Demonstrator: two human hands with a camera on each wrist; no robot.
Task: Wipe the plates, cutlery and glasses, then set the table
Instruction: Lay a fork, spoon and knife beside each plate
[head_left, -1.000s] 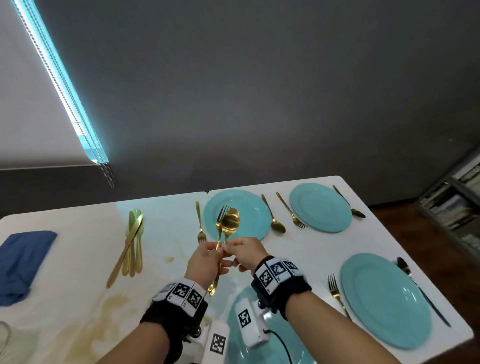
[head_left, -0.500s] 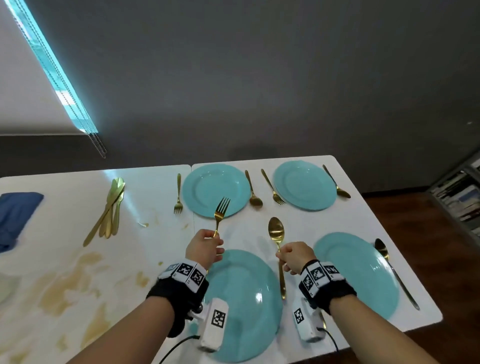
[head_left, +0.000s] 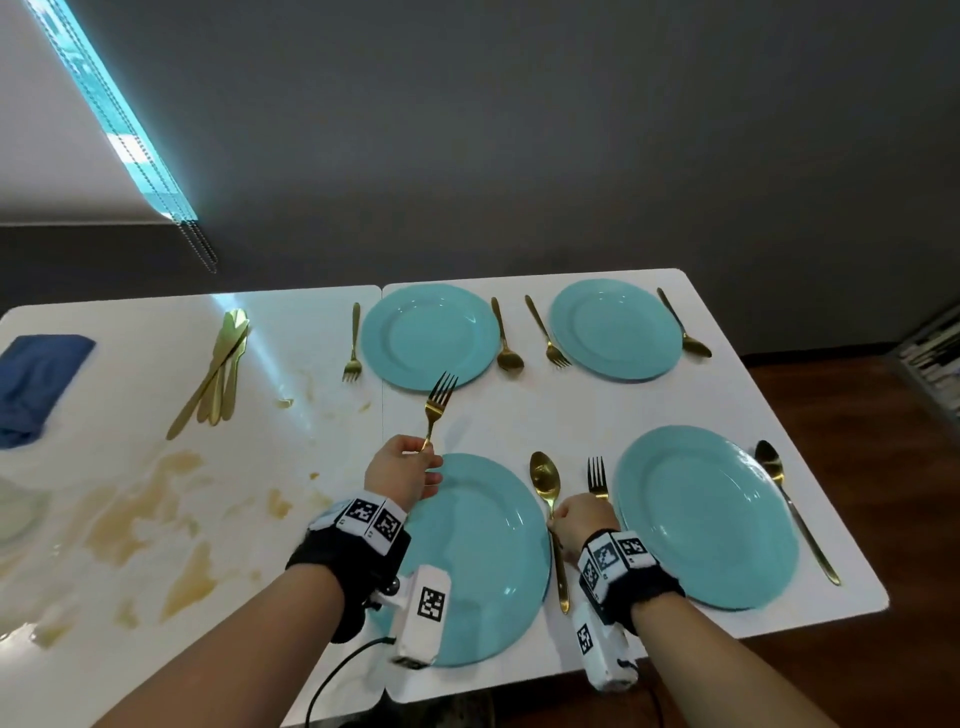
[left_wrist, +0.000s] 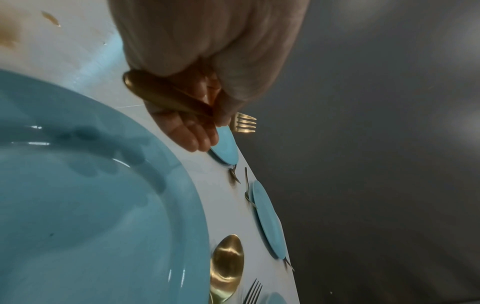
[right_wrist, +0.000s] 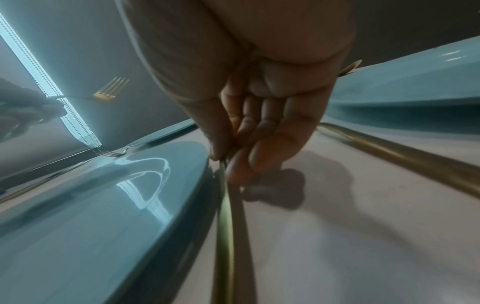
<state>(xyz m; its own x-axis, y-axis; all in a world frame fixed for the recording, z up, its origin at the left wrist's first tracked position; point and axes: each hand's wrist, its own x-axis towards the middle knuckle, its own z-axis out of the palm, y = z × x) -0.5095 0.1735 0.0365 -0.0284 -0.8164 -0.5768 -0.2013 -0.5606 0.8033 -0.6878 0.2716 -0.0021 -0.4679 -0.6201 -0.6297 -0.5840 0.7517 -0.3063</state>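
Note:
My left hand (head_left: 428, 457) grips the handle of a gold fork (head_left: 439, 402), tines up and pointing away, above the far left rim of the near teal plate (head_left: 478, 561). In the left wrist view the fork handle (left_wrist: 166, 96) crosses my curled fingers. My right hand (head_left: 556, 519) pinches the handle of a gold spoon (head_left: 544, 475), which lies low along that plate's right rim, bowl pointing away. The right wrist view shows thumb and fingers pinching the spoon handle (right_wrist: 224, 205) right beside the plate (right_wrist: 103, 205).
A second near plate (head_left: 706, 519) has a fork (head_left: 597, 475) on its left and a spoon (head_left: 795, 514) on its right. Two far plates (head_left: 430, 336) (head_left: 615, 328) have cutlery beside them. Gold knives (head_left: 221, 364) and a blue cloth (head_left: 36, 379) lie on the stained left table half (head_left: 156, 519).
My hands split apart, each with one piece. The right hand brought the spoon down beside the near plate's right rim. The left hand with the fork has barely moved.

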